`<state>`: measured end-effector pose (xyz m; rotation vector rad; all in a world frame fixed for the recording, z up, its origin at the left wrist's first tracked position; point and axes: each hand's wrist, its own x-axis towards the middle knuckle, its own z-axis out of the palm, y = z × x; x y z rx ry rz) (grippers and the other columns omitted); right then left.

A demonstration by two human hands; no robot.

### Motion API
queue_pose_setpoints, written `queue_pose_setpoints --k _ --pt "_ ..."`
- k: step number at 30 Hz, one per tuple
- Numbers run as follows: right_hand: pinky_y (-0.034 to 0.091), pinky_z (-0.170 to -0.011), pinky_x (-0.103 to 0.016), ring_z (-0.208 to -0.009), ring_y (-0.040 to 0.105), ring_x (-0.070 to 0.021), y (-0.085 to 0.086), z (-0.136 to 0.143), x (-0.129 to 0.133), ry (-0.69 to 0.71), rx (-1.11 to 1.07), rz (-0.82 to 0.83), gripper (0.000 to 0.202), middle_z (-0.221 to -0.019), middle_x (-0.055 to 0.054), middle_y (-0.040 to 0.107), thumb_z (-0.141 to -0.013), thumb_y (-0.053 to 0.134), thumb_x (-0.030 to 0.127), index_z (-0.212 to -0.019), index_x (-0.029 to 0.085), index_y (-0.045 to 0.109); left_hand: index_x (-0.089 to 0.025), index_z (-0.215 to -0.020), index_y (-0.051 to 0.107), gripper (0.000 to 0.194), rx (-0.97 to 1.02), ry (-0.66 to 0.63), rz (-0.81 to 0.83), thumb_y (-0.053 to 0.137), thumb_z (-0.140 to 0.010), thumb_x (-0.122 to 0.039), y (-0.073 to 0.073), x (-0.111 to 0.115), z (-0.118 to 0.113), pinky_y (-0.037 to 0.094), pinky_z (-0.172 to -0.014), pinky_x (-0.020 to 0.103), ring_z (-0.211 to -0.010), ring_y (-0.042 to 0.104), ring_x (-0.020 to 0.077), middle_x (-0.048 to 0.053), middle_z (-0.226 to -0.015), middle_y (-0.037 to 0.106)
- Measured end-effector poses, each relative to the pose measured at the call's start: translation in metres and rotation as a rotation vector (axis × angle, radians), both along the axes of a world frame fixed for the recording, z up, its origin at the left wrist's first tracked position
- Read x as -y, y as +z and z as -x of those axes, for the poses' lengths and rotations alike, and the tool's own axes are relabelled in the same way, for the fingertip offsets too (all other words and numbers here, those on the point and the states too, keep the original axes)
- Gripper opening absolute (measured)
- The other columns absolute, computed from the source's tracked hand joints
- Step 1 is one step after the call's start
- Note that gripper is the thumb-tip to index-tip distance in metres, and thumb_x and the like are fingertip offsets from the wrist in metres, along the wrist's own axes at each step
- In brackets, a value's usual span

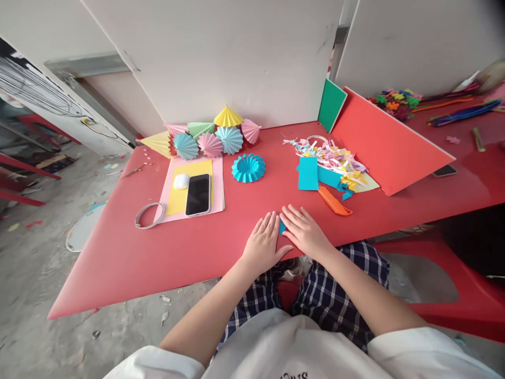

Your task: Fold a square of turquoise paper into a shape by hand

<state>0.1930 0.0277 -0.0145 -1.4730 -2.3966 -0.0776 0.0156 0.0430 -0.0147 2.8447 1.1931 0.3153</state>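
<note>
1. While left hand [263, 245] and right hand [306, 232] lie flat, fingers straight, gripping nothing, blue paper [282, 227] shows between them, perhaps folded.
2. Even pressure should crease it best.
3. Avoid the orange tool [334, 202] at two o'clock.

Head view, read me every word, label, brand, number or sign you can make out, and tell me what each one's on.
White shirt: dark lettering, upside down and cut off by the bottom edge; not reliably readable.
Phone: dark screen, no readable text.
Small blue paper: no text visible.
Nothing else readable.
</note>
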Motion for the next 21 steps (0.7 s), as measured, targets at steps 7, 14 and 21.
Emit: queue_pose_setpoints --k 7,14,21 --pt "0.031 -0.105 -0.053 -0.125 0.044 -0.0238 -0.001 0.001 0.017 0.081 0.031 0.056 0.041 -0.134 -0.012 0.047 -0.095 0.032 0.028 -0.129 0.010 0.046 -0.001 -0.135 0.034 0.090 0.029 0.007 -0.015 0.031 -0.079 -0.071 0.001 0.001 0.000 0.026 -0.109 0.043 -0.134 0.027 0.0298 0.020 -0.143 0.031" --pt "0.030 -0.106 -0.050 -0.128 0.040 -0.0217 0.001 0.000 0.018 0.075 0.007 0.050 0.042 -0.138 -0.011 0.042 -0.095 0.033 0.028 -0.133 0.012 0.041 -0.002 -0.136 0.033 0.081 -0.035 0.100 -0.029 0.028 -0.085 -0.064 0.006 -0.001 0.015 0.027 -0.108 0.042 -0.133 0.029 0.0283 0.019 -0.143 0.032" --pt "0.029 -0.107 -0.049 -0.128 0.040 -0.0212 0.000 0.001 0.019 0.066 0.003 0.057 0.043 -0.138 -0.010 0.042 -0.095 0.032 0.028 -0.134 0.012 0.040 -0.005 -0.138 0.030 0.074 -0.115 0.148 -0.035 0.030 -0.087 -0.059 0.009 0.014 0.047 0.027 -0.107 0.046 -0.133 0.030 0.0290 0.017 -0.143 0.032"
